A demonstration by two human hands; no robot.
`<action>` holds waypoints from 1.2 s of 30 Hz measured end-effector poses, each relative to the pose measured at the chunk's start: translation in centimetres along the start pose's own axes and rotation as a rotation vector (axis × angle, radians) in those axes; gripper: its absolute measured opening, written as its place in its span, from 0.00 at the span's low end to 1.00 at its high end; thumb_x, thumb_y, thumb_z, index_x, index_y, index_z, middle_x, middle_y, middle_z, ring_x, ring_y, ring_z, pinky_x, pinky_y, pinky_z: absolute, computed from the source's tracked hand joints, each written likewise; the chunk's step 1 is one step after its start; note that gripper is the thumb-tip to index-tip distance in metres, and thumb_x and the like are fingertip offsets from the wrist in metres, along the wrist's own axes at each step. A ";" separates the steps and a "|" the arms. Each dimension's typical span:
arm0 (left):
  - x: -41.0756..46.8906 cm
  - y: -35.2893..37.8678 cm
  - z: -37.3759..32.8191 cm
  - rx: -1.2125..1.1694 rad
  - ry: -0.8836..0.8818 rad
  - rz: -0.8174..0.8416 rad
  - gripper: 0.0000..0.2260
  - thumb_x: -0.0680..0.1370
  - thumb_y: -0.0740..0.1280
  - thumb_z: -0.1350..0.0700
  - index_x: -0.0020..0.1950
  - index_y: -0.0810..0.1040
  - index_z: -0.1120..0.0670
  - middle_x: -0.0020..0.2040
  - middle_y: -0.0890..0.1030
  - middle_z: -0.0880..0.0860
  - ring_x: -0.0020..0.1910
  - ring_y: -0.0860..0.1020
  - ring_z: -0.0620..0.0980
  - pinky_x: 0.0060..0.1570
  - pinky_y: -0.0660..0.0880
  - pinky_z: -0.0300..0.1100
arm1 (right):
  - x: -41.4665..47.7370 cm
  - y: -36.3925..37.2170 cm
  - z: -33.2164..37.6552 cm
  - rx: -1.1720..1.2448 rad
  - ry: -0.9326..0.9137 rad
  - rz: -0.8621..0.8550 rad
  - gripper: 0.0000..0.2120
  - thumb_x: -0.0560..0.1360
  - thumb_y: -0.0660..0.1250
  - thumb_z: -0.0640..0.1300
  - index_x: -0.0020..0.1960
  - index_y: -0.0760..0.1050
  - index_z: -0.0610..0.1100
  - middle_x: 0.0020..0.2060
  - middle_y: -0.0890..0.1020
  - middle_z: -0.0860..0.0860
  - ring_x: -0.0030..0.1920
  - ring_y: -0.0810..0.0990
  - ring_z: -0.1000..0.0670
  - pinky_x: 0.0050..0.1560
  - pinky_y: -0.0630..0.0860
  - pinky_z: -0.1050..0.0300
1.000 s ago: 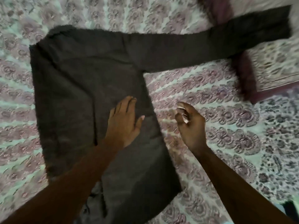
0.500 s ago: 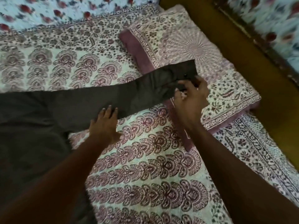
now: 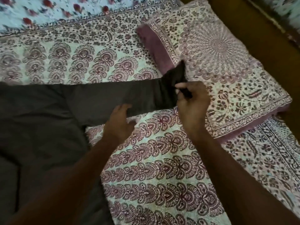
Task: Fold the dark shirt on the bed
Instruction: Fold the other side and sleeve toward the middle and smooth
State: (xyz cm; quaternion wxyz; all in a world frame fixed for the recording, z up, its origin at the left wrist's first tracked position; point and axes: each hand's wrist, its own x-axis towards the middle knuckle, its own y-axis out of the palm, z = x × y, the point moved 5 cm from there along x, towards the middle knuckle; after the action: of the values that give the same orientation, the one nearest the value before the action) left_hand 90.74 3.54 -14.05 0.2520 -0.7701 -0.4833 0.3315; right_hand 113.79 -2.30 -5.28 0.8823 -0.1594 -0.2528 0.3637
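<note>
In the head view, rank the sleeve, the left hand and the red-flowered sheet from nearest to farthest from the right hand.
1. Sleeve: pinched by the right hand itself.
2. Left hand: just left, at the sleeve's lower edge.
3. Red-flowered sheet: far top left.

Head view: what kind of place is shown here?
Most likely a bedroom: a patterned bedspread covers the surface, a matching pillow lies at one end, and a dark shirt is spread on it.
</note>
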 end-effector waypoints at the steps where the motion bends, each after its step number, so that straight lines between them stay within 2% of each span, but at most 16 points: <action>1: -0.7 -1.2 0.0 -0.252 -0.093 -0.040 0.23 0.79 0.72 0.49 0.71 0.74 0.57 0.60 0.81 0.57 0.53 0.83 0.46 0.54 0.80 0.46 | -2.1 1.3 1.5 -0.015 -0.083 0.099 0.12 0.73 0.69 0.29 0.49 0.85 0.42 0.50 0.81 0.42 0.50 0.81 0.49 0.54 0.77 0.65; 2: -1.4 -2.2 0.0 -0.521 -0.223 -0.034 0.21 0.81 0.68 0.45 0.69 0.76 0.57 0.53 0.84 0.55 0.43 0.84 0.43 0.47 0.80 0.43 | -4.1 2.6 2.6 -0.021 -0.157 0.199 0.11 0.74 0.69 0.29 0.51 0.85 0.39 0.51 0.81 0.43 0.50 0.79 0.52 0.54 0.73 0.70; 3: -2.2 -3.1 0.4 -0.793 -0.373 0.020 0.24 0.81 0.64 0.39 0.67 0.77 0.56 0.51 0.85 0.55 0.41 0.85 0.45 0.47 0.80 0.45 | -6.3 4.0 3.8 -0.019 -0.196 0.320 0.11 0.74 0.68 0.29 0.53 0.85 0.38 0.51 0.80 0.44 0.50 0.76 0.56 0.54 0.69 0.74; 6: -4.8 -7.3 2.4 -1.210 -0.556 0.218 0.35 0.75 0.59 0.28 0.64 0.79 0.57 0.57 0.85 0.60 0.54 0.84 0.61 0.58 0.78 0.62 | -13.2 7.9 7.7 -0.014 -0.391 0.663 0.17 0.73 0.65 0.26 0.58 0.80 0.39 0.53 0.77 0.43 0.46 0.72 0.56 0.44 0.66 0.73; 8: -6.6 -10.0 4.3 -1.201 -0.518 0.229 0.29 0.75 0.67 0.40 0.66 0.79 0.61 0.59 0.84 0.62 0.55 0.83 0.60 0.54 0.81 0.60 | -17.0 9.6 10.2 -0.006 -0.574 0.752 0.21 0.70 0.65 0.26 0.60 0.80 0.40 0.56 0.77 0.40 0.46 0.77 0.48 0.41 0.73 0.62; 11: -9.0 -14.3 9.1 -1.050 -0.502 0.053 0.13 0.76 0.68 0.68 0.60 0.81 0.64 0.53 0.85 0.62 0.51 0.84 0.57 0.41 0.85 0.46 | -20.8 12.3 13.4 0.065 -0.572 0.787 0.18 0.76 0.67 0.31 0.65 0.80 0.38 0.66 0.76 0.39 0.58 0.81 0.42 0.55 0.80 0.55; 14: -11.4 -18.6 13.8 -1.017 -0.515 -0.003 0.14 0.75 0.65 0.75 0.51 0.83 0.60 0.44 0.88 0.56 0.43 0.86 0.50 0.37 0.83 0.40 | -23.3 14.1 16.1 0.129 -0.525 0.675 0.14 0.79 0.72 0.40 0.63 0.80 0.37 0.67 0.77 0.41 0.66 0.79 0.42 0.64 0.78 0.49; 17: -13.6 -23.4 18.5 -1.048 -0.517 -0.067 0.18 0.74 0.64 0.76 0.53 0.84 0.57 0.48 0.88 0.56 0.48 0.85 0.51 0.43 0.84 0.41 | -25.0 15.7 18.2 0.222 -0.245 0.504 0.12 0.80 0.72 0.47 0.61 0.76 0.46 0.57 0.79 0.48 0.57 0.80 0.49 0.57 0.77 0.56; 19: -15.6 -26.8 21.4 -1.069 -0.525 -0.105 0.20 0.74 0.64 0.75 0.59 0.84 0.57 0.54 0.87 0.57 0.54 0.85 0.53 0.51 0.83 0.43 | -26.3 17.9 18.6 0.270 0.140 0.448 0.13 0.81 0.69 0.55 0.63 0.70 0.58 0.48 0.80 0.57 0.47 0.82 0.53 0.48 0.78 0.55; 21: -17.7 -30.0 24.1 -1.063 -0.516 -0.140 0.22 0.74 0.65 0.75 0.65 0.81 0.58 0.59 0.85 0.57 0.58 0.83 0.55 0.55 0.82 0.47 | -27.9 20.8 18.3 0.322 0.640 0.416 0.21 0.79 0.66 0.64 0.68 0.64 0.64 0.48 0.82 0.61 0.43 0.83 0.51 0.47 0.82 0.47; 23: -19.6 -32.9 26.9 -1.064 -0.512 -0.212 0.22 0.75 0.67 0.74 0.66 0.80 0.59 0.60 0.84 0.58 0.58 0.83 0.56 0.54 0.82 0.49 | -28.9 23.7 18.2 0.482 1.033 0.347 0.27 0.79 0.66 0.64 0.74 0.59 0.66 0.56 0.80 0.50 0.44 0.82 0.44 0.50 0.83 0.45; 24: -20.5 -34.4 28.6 -1.068 -0.517 -0.255 0.21 0.75 0.67 0.73 0.66 0.80 0.60 0.59 0.84 0.59 0.57 0.83 0.58 0.53 0.82 0.49 | -28.9 25.1 18.6 0.551 1.115 0.311 0.28 0.80 0.67 0.62 0.75 0.58 0.66 0.58 0.79 0.45 0.47 0.82 0.42 0.54 0.82 0.43; 27: -22.5 -38.1 34.0 -1.026 -0.562 -0.382 0.14 0.76 0.70 0.68 0.59 0.84 0.57 0.56 0.85 0.62 0.51 0.85 0.58 0.53 0.83 0.57 | -28.2 28.9 19.7 0.683 1.170 0.230 0.27 0.80 0.69 0.54 0.74 0.61 0.64 0.62 0.76 0.47 0.57 0.79 0.40 0.63 0.78 0.41; 29: -23.4 -40.4 37.8 -0.922 -0.573 -0.512 0.12 0.75 0.72 0.67 0.52 0.83 0.50 0.56 0.86 0.59 0.48 0.85 0.56 0.52 0.83 0.58 | -28.1 31.1 20.1 0.675 1.179 0.195 0.19 0.80 0.70 0.48 0.67 0.70 0.59 0.56 0.77 0.49 0.51 0.77 0.44 0.55 0.79 0.46; 32: -23.1 -42.9 41.6 -0.661 -0.463 -0.600 0.14 0.76 0.71 0.69 0.49 0.83 0.49 0.53 0.84 0.57 0.52 0.82 0.55 0.55 0.80 0.53 | -28.4 33.3 20.8 0.626 1.203 0.168 0.05 0.79 0.70 0.40 0.51 0.78 0.49 0.46 0.79 0.46 0.39 0.75 0.48 0.46 0.78 0.51; 36: -21.0 -44.8 45.9 -0.324 -0.460 -0.525 0.12 0.79 0.65 0.70 0.49 0.86 0.58 0.50 0.85 0.55 0.54 0.81 0.53 0.59 0.75 0.42 | -30.5 35.4 21.3 0.604 1.186 0.111 0.08 0.76 0.72 0.34 0.44 0.78 0.46 0.46 0.83 0.46 0.44 0.80 0.48 0.55 0.82 0.49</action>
State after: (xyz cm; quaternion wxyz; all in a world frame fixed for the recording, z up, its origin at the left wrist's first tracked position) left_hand 23.68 5.72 -6.69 0.0885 -0.5554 -0.7541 0.3391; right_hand 63.37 1.98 -14.31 0.8576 -0.0910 0.3969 0.3142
